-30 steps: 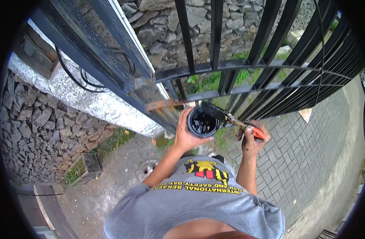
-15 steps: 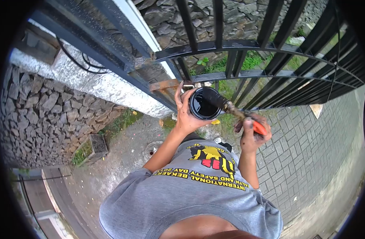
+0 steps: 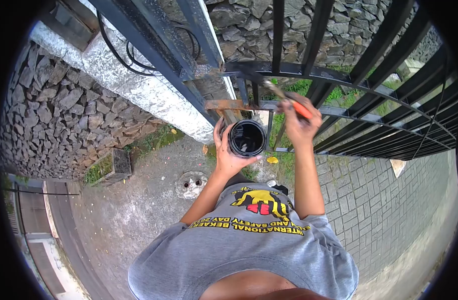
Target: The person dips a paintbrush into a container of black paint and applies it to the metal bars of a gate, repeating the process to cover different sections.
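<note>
can (image 3: 263,145), centre frame: black liquid (image 3: 246,145) inside, our left hand (image 3: 229,159) clamped around it | brush (image 3: 275,89), upper centre: our right hand's (image 3: 302,124) fingers clamped on it | planter (image 3: 121,164), left: greenery (image 3: 99,169) inside

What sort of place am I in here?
Outdoors, probably at the gate or fence line of a property: there are black metal bars, grey block paving on the ground, and a rough stone wall on the left.

Your can (image 3: 264,140) is round, dark, open-topped, glossy black inside; your orange-handled brush (image 3: 274,89) slants, blurred bristles overlapping the black gate's (image 3: 334,78) rail.
</note>
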`<state>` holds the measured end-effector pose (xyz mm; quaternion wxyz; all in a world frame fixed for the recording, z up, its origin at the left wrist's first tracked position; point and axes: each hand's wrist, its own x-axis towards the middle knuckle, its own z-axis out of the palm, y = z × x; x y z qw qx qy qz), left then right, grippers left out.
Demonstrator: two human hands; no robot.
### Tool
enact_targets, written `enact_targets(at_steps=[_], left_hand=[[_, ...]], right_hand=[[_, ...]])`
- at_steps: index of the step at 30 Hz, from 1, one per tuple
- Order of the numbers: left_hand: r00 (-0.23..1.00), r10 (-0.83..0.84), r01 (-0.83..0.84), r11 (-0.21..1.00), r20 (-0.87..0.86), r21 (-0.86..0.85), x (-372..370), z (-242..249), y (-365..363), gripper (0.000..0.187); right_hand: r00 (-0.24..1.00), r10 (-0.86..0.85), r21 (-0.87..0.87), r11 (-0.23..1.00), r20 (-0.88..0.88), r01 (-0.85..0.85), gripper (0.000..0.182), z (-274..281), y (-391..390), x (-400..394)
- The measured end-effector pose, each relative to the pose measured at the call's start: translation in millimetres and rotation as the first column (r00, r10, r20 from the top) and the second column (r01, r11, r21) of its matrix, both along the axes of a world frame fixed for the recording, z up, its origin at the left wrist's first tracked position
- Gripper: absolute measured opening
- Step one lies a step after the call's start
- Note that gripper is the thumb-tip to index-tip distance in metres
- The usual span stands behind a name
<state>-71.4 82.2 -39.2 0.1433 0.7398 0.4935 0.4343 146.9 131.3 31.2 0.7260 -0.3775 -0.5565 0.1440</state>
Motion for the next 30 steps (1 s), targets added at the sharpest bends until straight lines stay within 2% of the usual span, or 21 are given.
enact_targets(at_steps=[1, 3, 6, 9, 10, 11, 13, 15, 16, 19, 20, 21, 22, 23, 26, 30], left_hand=[[1.0, 0.022, -0.022, 1.0, 0.0, 0.005, -5, -3, 0, 0.114], [0.998, 0.053, -0.054, 0.998, -0.028, -0.029, -16, -8, -1, 0.114], [0.996, 0.069, -0.073, 0.995, -0.061, -0.061, -23, -12, 6, 0.119], [0.998, 0.057, -0.058, 0.998, -0.023, -0.033, -32, -8, 12, 0.113], [0.998, 0.058, -0.058, 0.998, 0.008, -0.02, -35, -7, 11, 0.113], [0.998, 0.057, -0.057, 0.998, 0.036, -0.006, -40, -7, 11, 0.114], [0.998, 0.05, -0.05, 0.999, 0.041, -0.008, -50, -5, 14, 0.114], [1.0, 0.021, -0.022, 0.998, -0.02, -0.052, -64, -4, 15, 0.115], [1.0, -0.01, 0.009, 0.998, -0.017, -0.059, -69, -7, 19, 0.116], [0.993, -0.118, 0.118, 0.992, 0.007, -0.036, -89, -13, 36, 0.116], [0.988, -0.151, 0.152, 0.988, 0.034, -0.003, -94, -12, 40, 0.116], [0.981, -0.181, 0.18, 0.983, 0.065, 0.023, -98, -12, 43, 0.115], [0.978, -0.189, 0.186, 0.982, 0.089, 0.044, -104, -14, 46, 0.118], [0.975, -0.204, 0.202, 0.979, 0.084, 0.034, -111, -16, 50, 0.118], [0.968, -0.242, 0.243, 0.97, 0.069, -0.002, -131, -20, 56, 0.118], [0.952, -0.291, 0.293, 0.956, 0.101, -0.006, -151, -24, 63, 0.118]], right_hand=[[0.963, 0.052, -0.071, 0.995, -0.265, -0.073, 0.01, 0, -4, -3], [0.996, -0.014, -0.055, 0.998, -0.093, 0.009, 0.012, -11, -5, -3], [0.981, -0.04, 0.196, 0.981, 0.192, 0.002, 0.012, -14, 13, -28], [0.998, -0.063, 0.045, 0.997, 0.019, 0.062, 0.013, -20, 14, -28], [0.978, 0.049, -0.065, 0.996, -0.204, -0.064, 0.016, -18, 3, -21], [0.954, 0.007, -0.047, 0.999, -0.298, -0.022, 0.02, -12, -4, -15], [0.948, -0.089, -0.012, 0.996, -0.307, 0.089, 0.022, -20, -8, -12], [0.972, -0.073, -0.09, 0.994, -0.223, 0.054, 0.015, -22, -20, -36], [0.994, -0.098, -0.086, 0.991, 0.042, 0.101, 0.009, -33, -18, -43], [0.956, -0.285, 0.045, 0.958, 0.061, 0.283, 0.005, -39, -15, -69], [0.903, -0.394, 0.13, 0.918, 0.17, 0.376, 0.009, -40, -16, -59], [0.921, -0.374, -0.034, 0.925, 0.107, 0.38, 0.013, -37, -22, -55], [0.951, -0.293, -0.105, 0.954, -0.104, 0.282, 0.014, -34, -32, -56], [0.927, -0.206, -0.145, 0.975, -0.314, 0.168, 0.016, -14, -40, -60], [0.904, -0.426, -0.014, 0.904, 0.029, 0.427, 0.017, -1, -53, -72], [0.879, -0.41, -0.042, 0.901, 0.244, 0.432, 0.022, 11, -60, -123]])
